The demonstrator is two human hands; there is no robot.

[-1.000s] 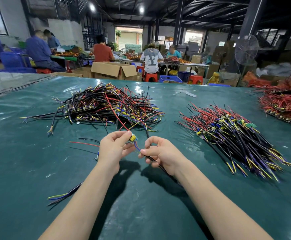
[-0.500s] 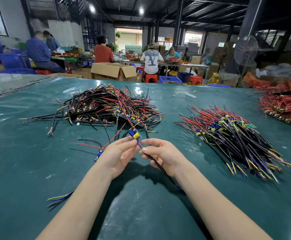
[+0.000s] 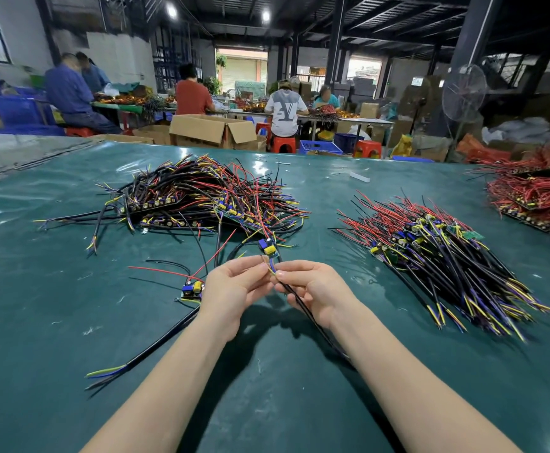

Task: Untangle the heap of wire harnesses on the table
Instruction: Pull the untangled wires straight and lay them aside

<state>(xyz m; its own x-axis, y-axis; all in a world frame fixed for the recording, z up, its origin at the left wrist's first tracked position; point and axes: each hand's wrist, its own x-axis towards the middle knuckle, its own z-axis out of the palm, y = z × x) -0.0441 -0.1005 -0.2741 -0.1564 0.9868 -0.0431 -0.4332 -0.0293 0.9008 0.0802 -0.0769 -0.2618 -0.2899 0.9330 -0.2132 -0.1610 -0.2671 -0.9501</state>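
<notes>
A tangled heap of wire harnesses [image 3: 198,197], black, red, yellow and blue, lies on the green table [image 3: 38,289] ahead of me. Between my hands stands one harness [image 3: 268,249], its small board with blue and yellow parts upright above my fingers. My left hand [image 3: 234,286] pinches the wires just below that board. My right hand [image 3: 313,289] grips the same harness's black cable, which runs back under my right wrist. A second loose harness [image 3: 192,289] lies flat on the table beside my left wrist, its black cable trailing toward me.
A combed, aligned pile of harnesses [image 3: 440,253] lies to the right. A red-wired pile [image 3: 535,197] sits at the far right edge. Cardboard boxes [image 3: 211,129], stools and seated people fill the space beyond the table's far edge.
Both hands have come closer together and lifted slightly. The held board has gone from lying by my left thumb to standing upright above my fingers. The loose harness by my left wrist is now uncovered.
</notes>
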